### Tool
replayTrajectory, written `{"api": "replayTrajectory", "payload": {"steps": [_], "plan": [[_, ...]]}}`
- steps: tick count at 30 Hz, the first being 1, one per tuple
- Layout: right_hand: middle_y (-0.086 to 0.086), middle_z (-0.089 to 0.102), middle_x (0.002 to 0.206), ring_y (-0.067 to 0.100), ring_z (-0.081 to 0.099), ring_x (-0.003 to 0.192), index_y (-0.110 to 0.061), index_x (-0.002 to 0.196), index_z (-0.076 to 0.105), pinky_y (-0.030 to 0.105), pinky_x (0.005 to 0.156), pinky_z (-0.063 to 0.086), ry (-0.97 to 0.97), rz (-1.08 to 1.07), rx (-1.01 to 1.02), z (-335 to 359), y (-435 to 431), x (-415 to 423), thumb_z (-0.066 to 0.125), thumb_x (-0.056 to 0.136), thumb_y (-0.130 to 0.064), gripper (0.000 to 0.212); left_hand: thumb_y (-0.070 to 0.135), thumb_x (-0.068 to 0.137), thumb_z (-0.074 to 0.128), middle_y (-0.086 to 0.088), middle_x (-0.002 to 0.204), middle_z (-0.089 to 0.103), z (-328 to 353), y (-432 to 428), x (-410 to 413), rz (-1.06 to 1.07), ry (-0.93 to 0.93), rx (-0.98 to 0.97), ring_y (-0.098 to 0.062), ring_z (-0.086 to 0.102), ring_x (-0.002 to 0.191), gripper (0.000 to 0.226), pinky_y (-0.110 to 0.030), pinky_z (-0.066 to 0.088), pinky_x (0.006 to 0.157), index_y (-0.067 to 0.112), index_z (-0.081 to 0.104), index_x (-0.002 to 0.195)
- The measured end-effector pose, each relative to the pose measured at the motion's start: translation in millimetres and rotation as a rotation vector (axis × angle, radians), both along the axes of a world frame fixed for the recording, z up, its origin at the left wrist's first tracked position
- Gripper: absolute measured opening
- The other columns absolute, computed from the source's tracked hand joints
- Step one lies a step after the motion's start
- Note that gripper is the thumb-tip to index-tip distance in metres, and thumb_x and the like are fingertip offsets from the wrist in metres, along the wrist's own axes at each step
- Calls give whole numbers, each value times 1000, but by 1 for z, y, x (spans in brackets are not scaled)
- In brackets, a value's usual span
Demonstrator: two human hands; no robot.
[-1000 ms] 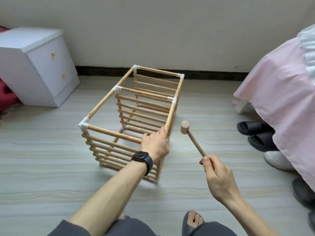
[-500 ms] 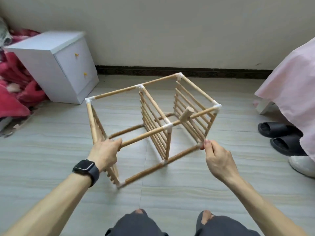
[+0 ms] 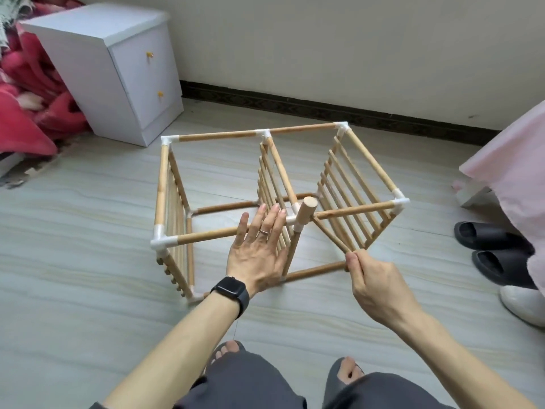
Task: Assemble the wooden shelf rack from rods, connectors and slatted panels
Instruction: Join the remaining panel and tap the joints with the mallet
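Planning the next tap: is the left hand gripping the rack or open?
Open: the left hand has fingers straight and spread over the front rod of the rack. The right hand holds the mallet.

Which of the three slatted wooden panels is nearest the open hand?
The middle slatted wooden panel: the open left hand spreads just in front of it, while the other two stand at the left and right ends of the wooden rack.

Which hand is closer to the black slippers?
Right. The right hand, holding the mallet, is left of the black slippers; the left hand is farther left, by the rack.
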State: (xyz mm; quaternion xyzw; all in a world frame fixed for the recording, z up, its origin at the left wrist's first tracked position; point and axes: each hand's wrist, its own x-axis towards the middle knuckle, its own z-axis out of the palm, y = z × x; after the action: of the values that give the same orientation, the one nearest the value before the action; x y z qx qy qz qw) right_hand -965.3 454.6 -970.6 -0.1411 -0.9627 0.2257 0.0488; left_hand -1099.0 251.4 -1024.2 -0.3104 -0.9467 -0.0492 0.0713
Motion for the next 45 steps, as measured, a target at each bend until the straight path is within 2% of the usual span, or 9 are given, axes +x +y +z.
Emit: {"api": "replayTrajectory", "payload": {"steps": [8,12,17,20,24,28,30,40,45], "plan": [[4,52,57,17,51,46,-22,89,54,13,38,29,529,28,-148,40,-6,-10,31,108,-41,36,53,100,7,7,169,-3,-1,2,1,22,-22,44,-15,-15,154,69,-42,-28,117,22,0,162],[2,52,59,29,57,56,-19,88,46,37,54,36,16,47,21,7,-12,0,27,107,-37,32,52,101,10,8,169,-3,-1,1,2,17,-23,65,-14,-16,154,68,-41,-29,116,22,-1,162],[-6,46,50,13,53,48,-21,87,46,18,42,32,372,-10,-123,3,-12,2,27,106,-42,35,51,102,17,8,169,2,-2,1,1,8,-4,67,-14,-10,155,69,-41,-28,116,22,1,162],[-2,50,56,24,56,57,-24,85,43,34,51,33,4,19,36,-2,-12,0,25,106,-43,33,50,102,20,7,169,3,-3,1,2,14,-1,70,-15,-9,155,69,-42,-27,117,22,1,161],[-5,50,52,14,54,49,-22,88,49,18,40,33,375,-20,-126,3,-14,2,28,107,-41,34,49,101,30,6,167,8,-1,0,2,2,-3,86,-16,-6,155,71,-41,-26,118,21,5,161],[7,57,62,33,56,60,-24,89,45,39,57,38,-90,30,22,-5,-14,4,26,106,-44,33,49,100,31,8,163,16,-2,-1,2,-13,-10,118,-15,-1,155,70,-40,-25,119,21,10,160],[5,59,61,29,57,60,-24,80,47,39,57,37,-11,-6,-81,-4,-12,3,31,106,-45,37,50,98,33,8,156,26,-1,-6,-2,-43,-23,152,-14,7,153,69,-38,-20,121,22,16,158],[-6,66,63,12,60,59,-23,75,60,37,56,46,160,-246,-290,-4,4,17,40,105,-41,40,55,92,35,8,99,63,10,-51,-18,160,-23,431,-21,57,104,36,-35,12,119,26,55,100],[-16,58,55,5,55,55,-25,76,61,36,54,38,186,-397,-364,-13,15,41,40,106,-40,39,59,94,36,-8,139,50,18,-52,-22,97,71,282,-30,43,135,56,-58,22,118,16,51,125]]}}
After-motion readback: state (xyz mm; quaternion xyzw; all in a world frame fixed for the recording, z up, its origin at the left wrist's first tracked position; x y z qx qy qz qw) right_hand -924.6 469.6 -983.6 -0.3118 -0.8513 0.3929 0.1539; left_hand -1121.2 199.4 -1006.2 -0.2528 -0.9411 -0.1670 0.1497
